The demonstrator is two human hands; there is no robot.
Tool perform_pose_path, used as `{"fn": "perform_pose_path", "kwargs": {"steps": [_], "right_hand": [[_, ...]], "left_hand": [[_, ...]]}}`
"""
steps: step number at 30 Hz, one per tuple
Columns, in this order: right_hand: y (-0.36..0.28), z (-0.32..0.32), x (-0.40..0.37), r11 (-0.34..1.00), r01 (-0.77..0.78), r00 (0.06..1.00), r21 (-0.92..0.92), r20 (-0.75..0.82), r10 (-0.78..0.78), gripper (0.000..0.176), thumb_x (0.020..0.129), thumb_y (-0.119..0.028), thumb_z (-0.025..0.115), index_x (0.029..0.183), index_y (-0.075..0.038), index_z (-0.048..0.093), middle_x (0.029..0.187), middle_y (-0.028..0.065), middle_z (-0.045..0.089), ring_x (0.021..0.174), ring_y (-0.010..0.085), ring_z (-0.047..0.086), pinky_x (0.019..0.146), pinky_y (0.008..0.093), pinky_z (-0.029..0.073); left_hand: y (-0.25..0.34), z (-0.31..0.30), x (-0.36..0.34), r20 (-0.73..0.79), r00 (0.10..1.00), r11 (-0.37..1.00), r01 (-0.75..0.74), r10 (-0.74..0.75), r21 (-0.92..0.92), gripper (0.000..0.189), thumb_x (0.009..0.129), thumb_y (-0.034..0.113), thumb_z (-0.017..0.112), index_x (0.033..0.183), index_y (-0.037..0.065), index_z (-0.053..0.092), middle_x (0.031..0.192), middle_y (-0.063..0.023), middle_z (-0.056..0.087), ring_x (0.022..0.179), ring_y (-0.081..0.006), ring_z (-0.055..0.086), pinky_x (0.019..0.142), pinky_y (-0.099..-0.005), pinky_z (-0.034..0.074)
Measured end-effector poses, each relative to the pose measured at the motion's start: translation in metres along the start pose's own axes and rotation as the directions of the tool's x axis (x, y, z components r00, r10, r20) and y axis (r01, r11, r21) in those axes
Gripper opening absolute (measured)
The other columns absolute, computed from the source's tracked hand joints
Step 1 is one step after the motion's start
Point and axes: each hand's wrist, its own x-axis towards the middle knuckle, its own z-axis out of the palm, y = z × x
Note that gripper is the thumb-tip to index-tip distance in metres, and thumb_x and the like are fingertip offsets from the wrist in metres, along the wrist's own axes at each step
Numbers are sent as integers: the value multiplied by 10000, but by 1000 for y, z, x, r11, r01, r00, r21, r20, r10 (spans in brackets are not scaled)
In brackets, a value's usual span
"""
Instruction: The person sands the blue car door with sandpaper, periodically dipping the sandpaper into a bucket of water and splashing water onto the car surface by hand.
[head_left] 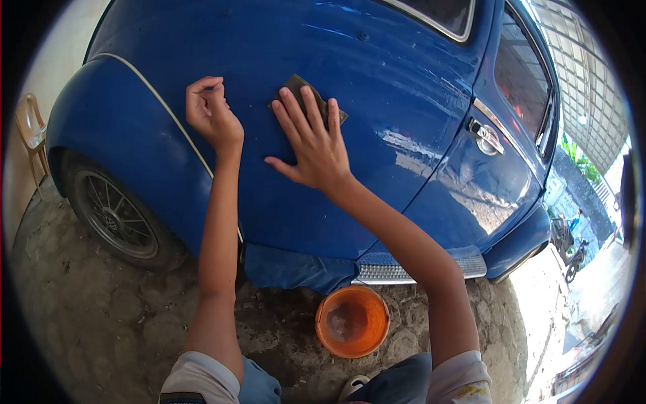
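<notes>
My right hand (313,138) lies flat with fingers spread on the blue car's body panel (377,74). Under its fingers is a dark olive-brown sheet that looks like sandpaper (295,84), its corners showing past the fingertips. To the left, my left hand (214,113) is raised before the same panel, with fingers curled in and nothing showing in them. A pale trim strip (161,101) runs down between the panel and the rear fender (101,108).
An orange bucket (385,320) with liquid stands on the rough ground by my feet. Dark blue cloth (289,266) hangs over the running board (383,273). A wheel (111,212) is at left, a door handle (486,137) at right, and a plastic chair (32,128) by the wall.
</notes>
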Motion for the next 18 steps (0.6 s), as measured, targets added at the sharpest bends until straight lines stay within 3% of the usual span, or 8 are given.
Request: {"fn": "perform_pose_path", "kwargs": {"steps": [2, 4, 6, 9, 11, 13, 16, 18], "right_hand": [[11, -3, 21, 994, 78, 997, -77, -15, -80, 981, 915, -754, 486, 1607, -74, 347, 1673, 130, 316, 1565, 373, 220, 1266, 574, 127], [28, -19, 78, 961, -45, 990, -273, -140, 6, 1005, 908, -786, 472, 1611, -80, 339, 1670, 130, 318, 1557, 363, 236, 1272, 547, 133], [66, -8, 145, 958, -227, 900, -175, -413, 138, 1000, 901, -796, 490, 1593, -83, 383, 1671, 135, 327, 1560, 351, 247, 1262, 552, 157], [56, -13, 170, 954, -293, 882, -61, -403, 245, 911, 989, -633, 486, 1557, 67, 352, 1646, 241, 320, 1566, 386, 204, 1280, 513, 131], [29, -15, 147, 976, -213, 927, -34, -322, 192, 888, 993, -624, 487, 1562, 46, 358, 1653, 227, 316, 1570, 384, 197, 1282, 509, 129], [7, 4, 113, 984, -26, 969, -174, -246, -18, 947, 889, -749, 532, 1549, -75, 447, 1635, 128, 378, 1531, 352, 292, 1265, 527, 175], [8, -3, 93, 982, 148, 978, -116, -128, -162, 908, 885, -724, 555, 1529, -89, 478, 1619, 113, 407, 1523, 329, 313, 1258, 501, 203], [33, -7, 122, 979, 164, 964, -117, -192, -185, 900, 885, -720, 555, 1530, -95, 482, 1622, 108, 406, 1526, 319, 311, 1256, 491, 210]], "left_hand": [[-2, -3, 5, -32, 999, 1000, -13, 13, 5, 91, 915, -4, 588, 920, 42, 666, 827, -18, 636, 596, -40, 443, 511, -194, 348], [-4, -6, 9, -98, 993, 998, 57, -60, -33, 80, 911, 7, 591, 907, 46, 661, 829, -17, 639, 601, -41, 442, 514, -193, 345], [0, -8, 9, -153, 977, 988, 137, -147, -72, 69, 906, 18, 595, 893, 51, 655, 831, -15, 642, 606, -42, 441, 517, -191, 343], [6, -6, 14, -232, 957, 984, 156, -173, -90, 53, 896, 37, 601, 876, 60, 645, 829, -11, 638, 605, -41, 428, 518, -189, 331], [7, -10, 19, -248, 956, 985, 132, -156, -110, 56, 895, 38, 595, 878, 63, 642, 831, -15, 636, 608, -45, 425, 526, -192, 328], [10, -15, 27, -269, 953, 988, 109, -136, -111, 55, 893, 38, 592, 883, 62, 640, 818, -10, 620, 609, -48, 422, 535, -194, 330], [19, -27, 40, -302, 943, 989, 117, -139, -91, 63, 893, 49, 576, 898, 67, 636, 770, 10, 563, 608, -53, 408, 558, -205, 332], [23, -32, 51, -325, 935, 989, 129, -144, -67, 73, 895, 61, 563, 909, 72, 635, 734, 27, 523, 606, -56, 396, 572, -215, 332]]}}
